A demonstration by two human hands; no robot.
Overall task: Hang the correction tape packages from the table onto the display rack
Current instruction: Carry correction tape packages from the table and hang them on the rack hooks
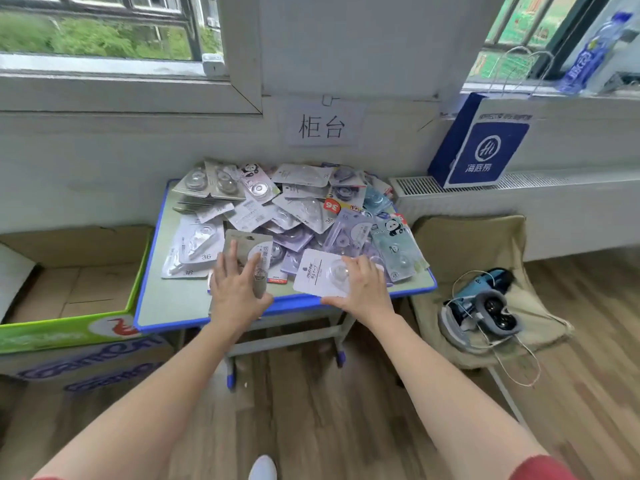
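Two hands on the desk (166, 303) pile, pickup step. Left hand (237, 292) fingers spread flat on a grey package (247, 245); right hand (362, 284) likewise on a white package (313, 275). Neither gripped yet. Next: pinch each card's edge; rack not in view.

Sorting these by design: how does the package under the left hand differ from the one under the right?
The grey-brown package under the left hand is darker and narrower; the white package under the right hand is paler and wider. Both lie at the table front edge, each with a round clear blister.
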